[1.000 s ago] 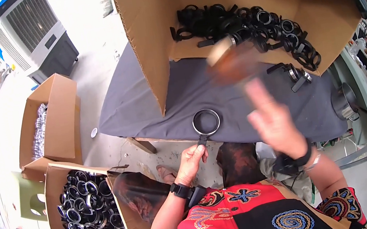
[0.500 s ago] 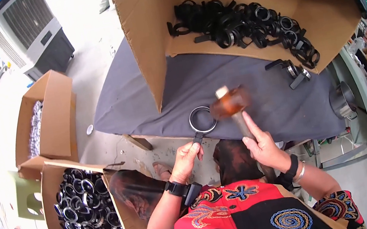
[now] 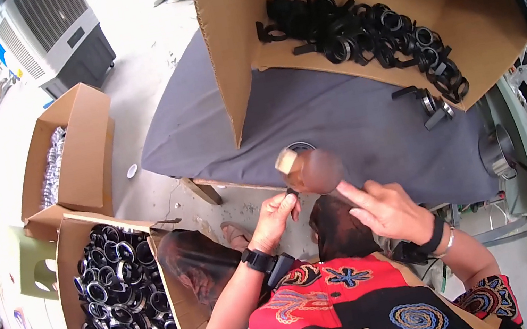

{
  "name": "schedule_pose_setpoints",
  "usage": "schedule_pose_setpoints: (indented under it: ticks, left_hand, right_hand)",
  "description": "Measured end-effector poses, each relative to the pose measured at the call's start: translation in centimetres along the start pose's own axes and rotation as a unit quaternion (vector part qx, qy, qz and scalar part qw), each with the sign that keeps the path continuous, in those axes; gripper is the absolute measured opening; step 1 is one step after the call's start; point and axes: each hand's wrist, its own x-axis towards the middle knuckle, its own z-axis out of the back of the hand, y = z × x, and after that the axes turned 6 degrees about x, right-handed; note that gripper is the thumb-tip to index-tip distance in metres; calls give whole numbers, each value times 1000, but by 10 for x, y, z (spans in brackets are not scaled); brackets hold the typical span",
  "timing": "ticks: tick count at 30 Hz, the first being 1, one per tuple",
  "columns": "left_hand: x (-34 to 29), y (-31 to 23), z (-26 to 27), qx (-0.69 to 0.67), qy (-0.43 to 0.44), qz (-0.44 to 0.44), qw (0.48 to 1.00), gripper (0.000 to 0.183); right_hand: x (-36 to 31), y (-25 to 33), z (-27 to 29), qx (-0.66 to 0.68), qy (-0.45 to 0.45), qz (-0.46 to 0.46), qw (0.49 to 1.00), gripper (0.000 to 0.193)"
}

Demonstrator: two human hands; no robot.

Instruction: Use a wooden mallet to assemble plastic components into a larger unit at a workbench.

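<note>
Closed round the short black handle of a ring-shaped part, my left hand [image 3: 276, 221] is at the near edge of the cloth-covered table. Only the far rim of that handled ring [image 3: 302, 146] shows; the rest is hidden. Over it is a mallet [image 3: 314, 170] with a brown, motion-blurred head and a pale end face. My right hand [image 3: 393, 213] grips the mallet's handle, its index finger stretched toward the head. Whether the mallet touches the ring, I cannot tell.
Beyond the grey cloth [image 3: 200, 126] stands a cardboard box on its side [image 3: 226, 51], with black handled rings [image 3: 389, 36] piled in it. A carton [image 3: 74, 296] full of similar rings is at my left. A metal pot [image 3: 495, 153] sits at the table's right end.
The mallet has swung down and left over the ring, hiding most of it. My left hand keeps its hold, and the whole view has shifted slightly.
</note>
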Motion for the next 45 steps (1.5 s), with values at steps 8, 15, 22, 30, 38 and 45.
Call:
schedule_pose_setpoints:
  ticks: [8, 15, 22, 30, 38, 45]
  left_hand:
    - [0, -4, 7, 18, 11, -13, 1000, 43]
    - [4, -5, 5, 10, 8, -2, 1000, 43]
    - [1, -7, 5, 37, -3, -10, 999, 42]
    - [1, -2, 6, 31, -13, -28, 999, 38]
    - [0, 0, 6, 10, -5, -5, 1000, 39]
    - [-18, -25, 1, -6, -81, -19, 997, 33]
  right_hand:
    - [57, 7, 14, 149, -10, -28, 988, 58]
    - [79, 11, 61, 249, -147, -199, 936, 59]
    - [87, -17, 51, 316, 39, -322, 892, 58]
    - [62, -14, 36, 240, -70, -118, 961, 60]
    - [21, -20, 45, 387, -258, -219, 858, 61]
    - [-9, -16, -11, 472, -101, -350, 803, 62]
